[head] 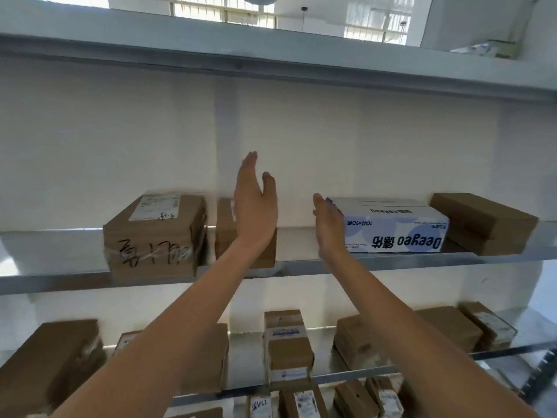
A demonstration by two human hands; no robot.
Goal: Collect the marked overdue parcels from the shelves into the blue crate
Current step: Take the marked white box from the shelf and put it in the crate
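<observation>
Both forearms fill the bottom of the frame and rise toward the middle shelf [301,267], and from where I sit I read them as a two-handed reach. My left hand [256,206] stands edge-up at centre frame, fingers [248,167] straight and together, thumb apart, holding nothing. My right hand [328,227] sits just right of centre, lower, palm turned inward, fingers relaxed and also holding nothing; its far side is against or just short of the near end of the white and blue carton [398,227], and I cannot tell which.

Behind my left palm, partly hidden, stands a small brown parcel [224,233], near the shelf's front edge. It lies directly beyond and slightly left of my left hand, so the left is the nearer one; the right is across a bare gap. Its long axis I cannot judge with the hand in front.

Further left is a taped brown box with black handwriting [155,236], the only plainly marked parcel on this shelf, its long side facing me. Far right lies a plain brown box [485,224]. More parcels crowd the lower shelf [422,368]. No blue crate is in view
</observation>
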